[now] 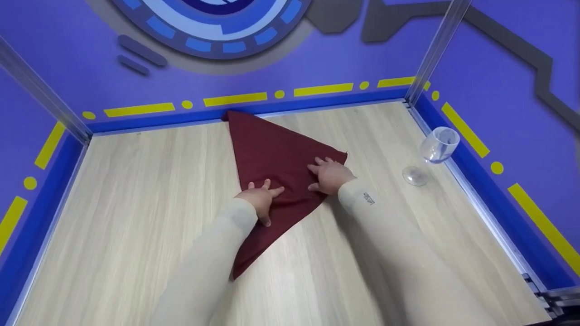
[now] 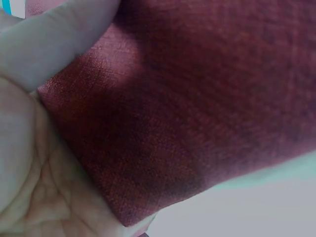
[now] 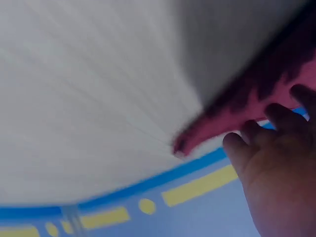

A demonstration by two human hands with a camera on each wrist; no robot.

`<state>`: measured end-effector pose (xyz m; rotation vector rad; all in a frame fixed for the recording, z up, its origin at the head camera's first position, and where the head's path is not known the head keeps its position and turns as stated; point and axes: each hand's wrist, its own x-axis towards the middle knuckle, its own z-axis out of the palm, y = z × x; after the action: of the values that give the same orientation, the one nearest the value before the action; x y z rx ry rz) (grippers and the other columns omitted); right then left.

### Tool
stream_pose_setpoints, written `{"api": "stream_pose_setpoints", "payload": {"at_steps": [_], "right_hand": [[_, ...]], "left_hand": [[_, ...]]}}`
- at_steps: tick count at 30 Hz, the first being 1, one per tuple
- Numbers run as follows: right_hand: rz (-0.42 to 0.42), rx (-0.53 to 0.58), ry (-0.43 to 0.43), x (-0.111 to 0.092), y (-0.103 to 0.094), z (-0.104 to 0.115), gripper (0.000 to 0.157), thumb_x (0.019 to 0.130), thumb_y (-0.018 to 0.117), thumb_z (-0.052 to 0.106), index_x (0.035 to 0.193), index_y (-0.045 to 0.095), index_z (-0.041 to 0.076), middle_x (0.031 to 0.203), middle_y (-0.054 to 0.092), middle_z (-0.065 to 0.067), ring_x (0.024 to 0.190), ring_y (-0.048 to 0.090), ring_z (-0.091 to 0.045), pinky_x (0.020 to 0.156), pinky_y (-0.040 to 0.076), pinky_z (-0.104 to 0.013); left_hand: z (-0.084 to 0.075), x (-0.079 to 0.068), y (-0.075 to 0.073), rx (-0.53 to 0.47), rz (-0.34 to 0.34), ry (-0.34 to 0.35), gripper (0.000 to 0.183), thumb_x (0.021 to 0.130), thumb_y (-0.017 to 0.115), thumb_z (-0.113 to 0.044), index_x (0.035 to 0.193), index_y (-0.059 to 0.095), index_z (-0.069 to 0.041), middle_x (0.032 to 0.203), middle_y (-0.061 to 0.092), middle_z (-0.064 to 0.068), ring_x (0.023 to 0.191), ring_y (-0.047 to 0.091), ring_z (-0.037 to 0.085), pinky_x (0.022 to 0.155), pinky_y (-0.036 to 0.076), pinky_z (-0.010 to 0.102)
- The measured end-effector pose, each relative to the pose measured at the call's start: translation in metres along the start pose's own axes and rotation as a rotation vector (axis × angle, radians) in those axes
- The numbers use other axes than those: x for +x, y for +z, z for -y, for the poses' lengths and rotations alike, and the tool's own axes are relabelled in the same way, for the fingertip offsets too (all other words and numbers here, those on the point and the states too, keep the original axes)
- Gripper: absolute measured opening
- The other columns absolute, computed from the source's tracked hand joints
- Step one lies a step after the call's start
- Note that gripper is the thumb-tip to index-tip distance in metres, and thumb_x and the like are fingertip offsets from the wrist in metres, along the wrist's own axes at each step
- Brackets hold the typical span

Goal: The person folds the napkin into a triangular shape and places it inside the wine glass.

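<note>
A dark red cloth (image 1: 272, 149), folded to a rough triangle, lies on the wooden table. My left hand (image 1: 259, 199) rests on its lower left part with fingers and thumb spread, and small creases show around the fingertips. In the left wrist view the thumb (image 2: 59, 39) reaches over the cloth (image 2: 197, 98), whose corner passes before the palm. Near the cloth's right corner, my right hand (image 1: 332, 175) touches the fabric with its fingers apart. The right wrist view shows that hand (image 3: 281, 158) with loosely spread fingers beside the cloth's narrow end (image 3: 217, 121).
An upright clear stemmed glass (image 1: 439, 145) stands on the right side of the table (image 1: 149, 190). Purple-blue panels (image 1: 317, 59) with yellow marks border the back and both sides. The cloth's far corner reaches the back edge.
</note>
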<state>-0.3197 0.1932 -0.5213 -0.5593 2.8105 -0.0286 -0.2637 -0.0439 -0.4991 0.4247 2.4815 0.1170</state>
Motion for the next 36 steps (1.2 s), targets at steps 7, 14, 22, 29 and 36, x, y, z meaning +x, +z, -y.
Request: {"api": "stream_pose_setpoints", "payload": {"at_steps": [7, 14, 22, 29, 36], "right_hand": [[0.043, 0.015, -0.006, -0.006, 0.003, -0.004, 0.075, 0.084, 0.055, 0.059, 0.144, 0.035, 0.020, 0.149, 0.030, -0.016, 0.132, 0.035, -0.041, 0.105, 0.035, -0.047], [0.034, -0.046, 0.005, -0.010, 0.002, 0.005, 0.075, 0.083, 0.054, 0.062, 0.143, 0.038, 0.018, 0.145, 0.036, -0.019, 0.127, 0.043, -0.038, 0.101, 0.040, -0.045], [0.022, -0.102, 0.005, -0.015, -0.001, 0.014, 0.076, 0.083, 0.054, 0.062, 0.141, 0.041, 0.015, 0.141, 0.042, -0.021, 0.122, 0.048, -0.037, 0.096, 0.044, -0.045], [0.006, -0.108, 0.010, -0.016, 0.000, 0.016, 0.077, 0.082, 0.054, 0.063, 0.140, 0.042, 0.015, 0.139, 0.044, -0.021, 0.121, 0.049, -0.037, 0.096, 0.044, -0.045], [0.012, -0.099, -0.021, -0.017, -0.003, 0.014, 0.076, 0.080, 0.056, 0.064, 0.137, 0.047, 0.015, 0.132, 0.053, -0.018, 0.115, 0.054, -0.035, 0.092, 0.047, -0.046]], "left_hand": [[0.003, -0.002, -0.001, 0.057, 0.010, 0.000, 0.105, 0.070, 0.082, -0.023, 0.146, 0.013, -0.046, 0.158, 0.002, 0.001, 0.141, 0.005, 0.042, 0.088, 0.047, 0.052], [-0.003, -0.005, -0.004, 0.059, 0.012, -0.029, 0.098, 0.072, 0.079, -0.027, 0.147, 0.018, -0.040, 0.157, 0.007, 0.008, 0.141, 0.009, 0.042, 0.110, 0.024, 0.051], [-0.018, 0.003, 0.005, -0.161, -0.132, -0.109, 0.087, 0.080, 0.055, -0.065, 0.147, 0.026, -0.017, 0.153, 0.014, 0.023, 0.137, 0.017, 0.048, 0.108, 0.026, 0.055], [-0.024, 0.015, 0.017, -0.263, -0.182, -0.255, 0.102, 0.077, 0.058, -0.065, 0.150, 0.009, -0.013, 0.154, -0.001, 0.023, 0.140, 0.000, 0.045, 0.100, 0.023, 0.069], [-0.020, 0.012, 0.016, -0.235, -0.145, -0.241, 0.109, 0.074, 0.064, -0.063, 0.151, 0.005, -0.013, 0.154, -0.007, 0.022, 0.140, -0.005, 0.045, 0.102, 0.020, 0.069]]}}
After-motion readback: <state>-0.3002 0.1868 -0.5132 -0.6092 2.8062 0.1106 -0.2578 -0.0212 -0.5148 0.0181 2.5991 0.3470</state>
